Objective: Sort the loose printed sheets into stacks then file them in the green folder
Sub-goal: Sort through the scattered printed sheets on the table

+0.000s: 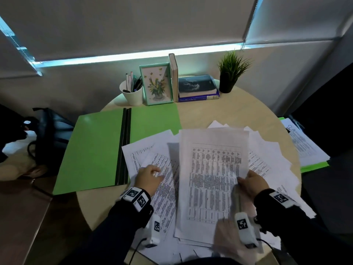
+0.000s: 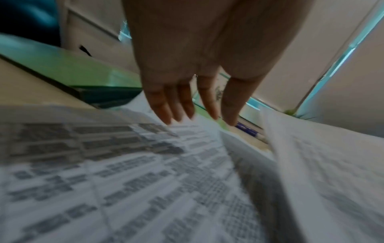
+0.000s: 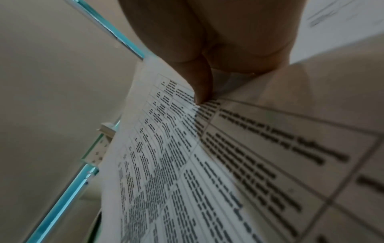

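Your right hand (image 1: 254, 183) pinches the right edge of a white printed sheet with a dense table (image 1: 212, 175), thumb on top and fingers (image 3: 202, 85) curled beneath, so the page lifts above the loose pile of white printed sheets (image 1: 267, 165) spread over the round pale wooden surface (image 1: 219, 113). Your left hand (image 1: 148, 176) hangs just above the left part of that pile; the left wrist view shows its fingers (image 2: 162, 105) straight, relaxed and grasping nothing, and whether the tips touch the paper cannot be told.

The flat green folder with a black spine strip (image 1: 95, 150) lies open on the left of the surface, its right flap partly covered by the sheets and its left flap overhanging the edge. At the back stand a white cup of pens (image 1: 132, 94), a green-framed flower picture (image 1: 157, 84), 1 upright book (image 1: 173, 75), 2 stacked books (image 1: 197, 87) and a small potted grass plant (image 1: 231, 73). A clipped bundle of papers on a second green folder (image 1: 305, 148) lies to the right, beyond the rim.
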